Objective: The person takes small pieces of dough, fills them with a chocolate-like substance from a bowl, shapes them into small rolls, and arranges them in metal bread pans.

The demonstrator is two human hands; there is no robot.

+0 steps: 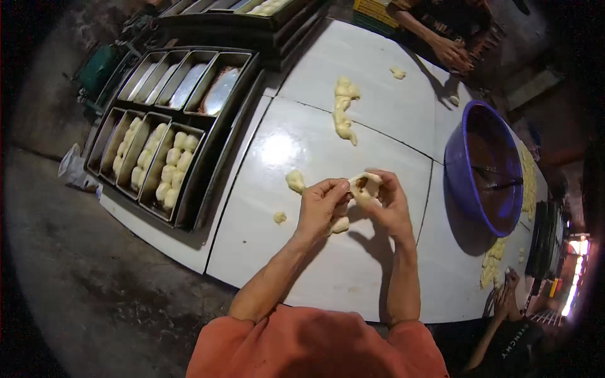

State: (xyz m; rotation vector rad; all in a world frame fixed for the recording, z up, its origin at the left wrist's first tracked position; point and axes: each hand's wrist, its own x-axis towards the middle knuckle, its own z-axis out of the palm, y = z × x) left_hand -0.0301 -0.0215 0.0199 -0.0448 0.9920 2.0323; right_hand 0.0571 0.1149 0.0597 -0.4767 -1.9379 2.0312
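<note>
A flattened piece of pale dough (372,179) with a dark brown filling in its hollow is held up between my two hands over the white table. The fingers of my left hand (318,205) pinch its left edge. Curled around its right side is my right hand (394,205), thumb below and fingers above. Below them, a dough lump (340,225) lies partly hidden by my left hand. Another dough lump (295,181) rests just left of that hand, and a small scrap of dough (280,217) sits nearer to me.
Farther off on the tiled table (271,138) lies a long dough strip (343,110). Metal loaf pans (170,173), some filled with dough balls, stand at the left. A purple basin (467,170) with brown filling is at the right. Co-workers' hands (452,53) show across the table and at lower right.
</note>
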